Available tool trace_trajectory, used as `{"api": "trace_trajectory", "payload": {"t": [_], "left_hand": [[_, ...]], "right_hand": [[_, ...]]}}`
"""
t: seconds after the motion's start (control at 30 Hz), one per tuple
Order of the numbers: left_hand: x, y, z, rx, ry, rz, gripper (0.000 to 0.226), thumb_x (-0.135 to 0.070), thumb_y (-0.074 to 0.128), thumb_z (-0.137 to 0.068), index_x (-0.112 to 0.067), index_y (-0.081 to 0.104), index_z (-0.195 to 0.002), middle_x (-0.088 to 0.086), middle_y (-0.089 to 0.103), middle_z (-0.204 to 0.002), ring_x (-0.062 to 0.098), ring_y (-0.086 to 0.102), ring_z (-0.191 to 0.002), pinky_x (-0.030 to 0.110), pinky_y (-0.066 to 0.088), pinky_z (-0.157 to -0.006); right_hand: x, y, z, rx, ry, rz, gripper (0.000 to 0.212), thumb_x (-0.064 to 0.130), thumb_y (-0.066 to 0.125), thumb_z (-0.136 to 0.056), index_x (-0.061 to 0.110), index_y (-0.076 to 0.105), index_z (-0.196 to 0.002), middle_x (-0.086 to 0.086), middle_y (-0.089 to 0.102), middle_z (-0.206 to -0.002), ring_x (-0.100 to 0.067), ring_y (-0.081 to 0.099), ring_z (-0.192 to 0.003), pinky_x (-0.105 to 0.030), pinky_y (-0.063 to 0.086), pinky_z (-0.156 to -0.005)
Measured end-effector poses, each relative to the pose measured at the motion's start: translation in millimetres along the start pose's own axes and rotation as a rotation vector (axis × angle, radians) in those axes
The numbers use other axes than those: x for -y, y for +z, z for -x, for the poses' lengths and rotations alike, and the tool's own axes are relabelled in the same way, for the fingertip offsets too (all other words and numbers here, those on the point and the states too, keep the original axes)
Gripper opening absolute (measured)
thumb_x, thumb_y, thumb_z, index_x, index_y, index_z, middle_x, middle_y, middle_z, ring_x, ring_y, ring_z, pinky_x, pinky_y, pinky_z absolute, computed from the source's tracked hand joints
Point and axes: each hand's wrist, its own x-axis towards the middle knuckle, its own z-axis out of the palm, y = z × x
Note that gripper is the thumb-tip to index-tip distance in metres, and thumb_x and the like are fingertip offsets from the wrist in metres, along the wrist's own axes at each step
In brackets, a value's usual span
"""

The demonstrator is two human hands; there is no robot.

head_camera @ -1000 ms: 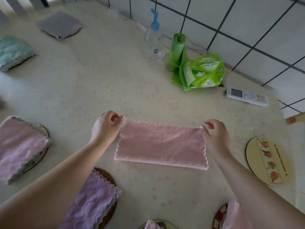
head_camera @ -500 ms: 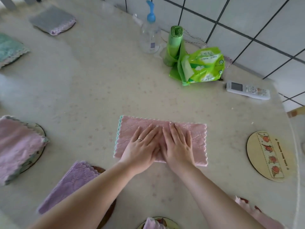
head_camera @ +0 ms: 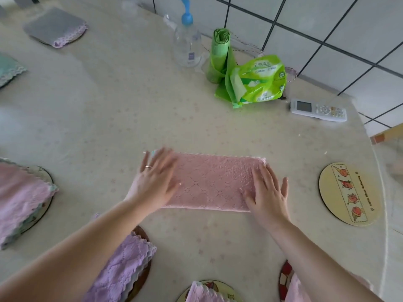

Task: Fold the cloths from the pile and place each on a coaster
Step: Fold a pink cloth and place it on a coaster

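Observation:
A pink cloth, folded into a long strip, lies flat in the middle of the table. My left hand presses flat on its left end, fingers spread. My right hand lies flat on its right end, fingers apart. A bare round coaster with a fruit print sits to the right of the cloth. Folded cloths rest on other coasters: a pink one at the left, a purple one by my left forearm, a grey one far left.
A clear pump bottle, a green bag roll, a green tissue pack and a white remote stand by the tiled wall. A teal cloth lies at the left edge. Two more coasters with cloths sit at the near edge.
My hands pinched the strip's far corners, then pressed together on its middle. Now they have slid apart to the two ends, smoothing it flat.

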Motion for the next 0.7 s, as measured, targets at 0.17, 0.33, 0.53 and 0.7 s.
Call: {"api": "trace_trajectory", "payload": {"t": [0.17, 0.33, 0.53, 0.7], "left_hand": [[-67, 12, 20, -0.028, 0.377, 0.327, 0.013, -0.024, 0.060, -0.083, -0.025, 0.067, -0.094, -0.009, 0.064, -0.091, 0.012, 0.059, -0.089, 0.027, 0.050, -0.082], [-73, 25, 22, -0.040, 0.233, 0.299, 0.021, -0.019, 0.077, -0.072, -0.029, 0.067, -0.086, -0.014, 0.063, -0.085, 0.012, 0.062, -0.080, 0.026, 0.050, -0.075], [-70, 19, 20, -0.034, 0.246, 0.249, 0.021, -0.019, 0.077, -0.072, -0.031, 0.065, -0.084, -0.015, 0.065, -0.082, 0.010, 0.062, -0.077, 0.026, 0.048, -0.072], [-55, 15, 21, 0.051, 0.331, 0.176, 0.030, -0.014, 0.079, -0.067, -0.031, 0.063, -0.086, -0.015, 0.064, -0.087, 0.011, 0.062, -0.083, 0.028, 0.046, -0.078]], "right_hand": [[53, -23, -39, 0.044, -0.261, -0.007, 0.040, 0.023, 0.045, -0.094, 0.028, 0.048, -0.133, 0.005, 0.032, -0.150, -0.014, 0.019, -0.142, -0.051, -0.006, -0.115], [84, -33, -74, 0.090, -0.331, 0.086, 0.029, 0.010, 0.048, -0.089, 0.025, 0.058, -0.112, 0.003, 0.055, -0.120, -0.018, 0.049, -0.115, -0.045, 0.020, -0.112], [85, -34, -88, 0.093, -0.403, 0.176, 0.021, 0.008, 0.048, -0.087, 0.024, 0.058, -0.098, 0.001, 0.059, -0.102, -0.022, 0.053, -0.100, -0.036, 0.035, -0.091], [71, -33, -80, 0.130, -0.345, 0.147, 0.016, 0.015, 0.050, -0.087, 0.026, 0.059, -0.094, 0.000, 0.057, -0.102, -0.022, 0.051, -0.102, -0.037, 0.034, -0.090]]}}
